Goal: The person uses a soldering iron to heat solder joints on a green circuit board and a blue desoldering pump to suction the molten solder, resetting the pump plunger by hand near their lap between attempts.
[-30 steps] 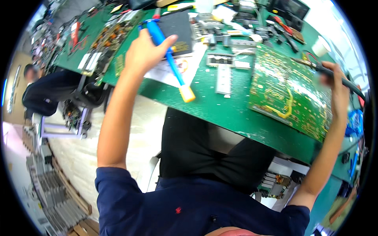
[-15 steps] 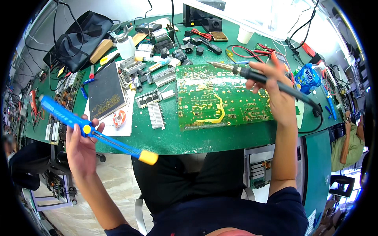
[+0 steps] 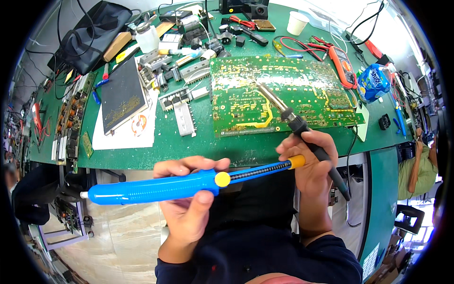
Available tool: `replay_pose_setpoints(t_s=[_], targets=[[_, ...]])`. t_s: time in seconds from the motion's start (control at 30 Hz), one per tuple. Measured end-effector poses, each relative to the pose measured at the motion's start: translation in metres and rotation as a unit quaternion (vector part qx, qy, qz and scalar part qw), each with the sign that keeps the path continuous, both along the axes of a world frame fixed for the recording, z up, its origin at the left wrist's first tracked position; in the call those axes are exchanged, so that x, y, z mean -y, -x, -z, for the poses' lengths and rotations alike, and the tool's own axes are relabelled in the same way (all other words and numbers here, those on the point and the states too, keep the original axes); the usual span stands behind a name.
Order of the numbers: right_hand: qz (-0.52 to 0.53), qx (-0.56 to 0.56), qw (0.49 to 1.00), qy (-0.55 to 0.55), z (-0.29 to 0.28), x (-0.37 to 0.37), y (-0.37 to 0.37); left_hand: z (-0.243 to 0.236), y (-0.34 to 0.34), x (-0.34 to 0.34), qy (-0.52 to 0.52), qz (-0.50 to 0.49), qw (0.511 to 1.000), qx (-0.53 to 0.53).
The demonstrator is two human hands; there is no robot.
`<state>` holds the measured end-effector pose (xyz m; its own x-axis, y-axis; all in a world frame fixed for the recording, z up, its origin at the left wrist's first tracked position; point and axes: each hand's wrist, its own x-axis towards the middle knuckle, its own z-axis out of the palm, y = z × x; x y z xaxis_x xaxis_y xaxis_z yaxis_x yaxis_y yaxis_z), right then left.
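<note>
Gripped around its barrel, a blue desoldering pump [image 3: 151, 189] lies across the front of my body in my left hand [image 3: 187, 208]. Its white nozzle points left, and its yellow plunger end meets the palm of my right hand [image 3: 312, 165]. That same right hand holds a soldering iron [image 3: 295, 122] by its black grip, the metal tip slanting up and left over the green circuit board [image 3: 241, 106]. Whether the tip touches the board I cannot tell. The board lies on the green bench with its soldered side up.
Left of the board are finned metal heatsinks [image 3: 184, 118], a black notebook [image 3: 124, 97] on white paper and a solder reel [image 3: 139, 125]. An orange multimeter [image 3: 342, 68], a blue drink pouch [image 3: 373, 83] and a white cup [image 3: 297, 23] stand right. A person in green [image 3: 421, 165] is at far right.
Both hands have come together in front of my body. The pump has swung level, its plunger end now against my right hand. The iron has dropped lower, its tip pointing more upward.
</note>
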<state>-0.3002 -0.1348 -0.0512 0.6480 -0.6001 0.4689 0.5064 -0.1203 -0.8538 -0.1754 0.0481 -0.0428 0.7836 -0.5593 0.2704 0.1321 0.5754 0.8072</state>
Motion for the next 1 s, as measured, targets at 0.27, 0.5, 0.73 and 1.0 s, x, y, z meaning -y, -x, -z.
replay_pose_setpoints(t_s=[0.27, 0.5, 0.73, 1.0], targets=[[-0.018, 0.065, 0.997, 0.025, 0.016, 0.004, 0.01, 0.001, 0.015, -0.001, -0.021, 0.078, 0.994, -0.073], [0.04, 0.088, 0.995, 0.021, 0.026, 0.005, 0.018, -0.018, -0.01, -0.008, 0.234, 0.07, 0.942, -0.233], [-0.082, 0.113, 0.989, 0.047, 0.025, 0.014, 0.019, -0.014, -0.006, -0.006, 0.288, 0.107, 0.938, -0.162], [-0.117, 0.139, 0.982, 0.041, 0.028, 0.014, 0.02, -0.017, -0.002, 0.0, 0.272, 0.092, 0.941, -0.177]])
